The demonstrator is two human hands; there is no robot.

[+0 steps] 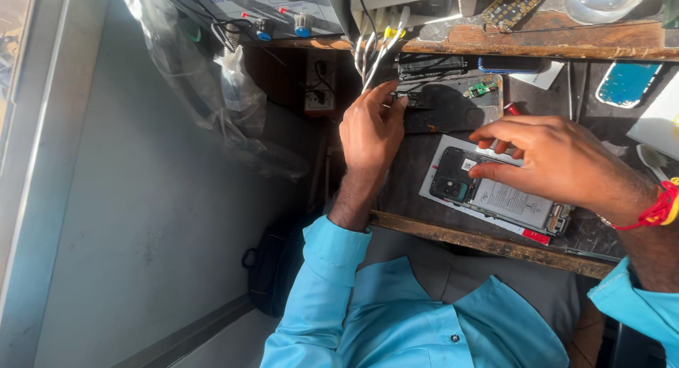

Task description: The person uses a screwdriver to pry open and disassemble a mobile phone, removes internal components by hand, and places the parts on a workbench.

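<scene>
Dark, scuffed wood forms the worn workbench, its near edge just above the person's lap and turquoise shirt. Nearest on it lies an opened black smartphone with its back cover off, resting on a white sheet of paper. The right hand lies over the phone with its fingers curved down, the fingertips pressing on the exposed insides; a red and yellow thread band circles the wrist. Just beyond, the left hand reaches up with thumb and fingers pinched on a small dark part at the edge of a dark rectangular phone panel. Farther back, a grey bench power supply with blue knobs stands beside crumpled clear plastic.
</scene>
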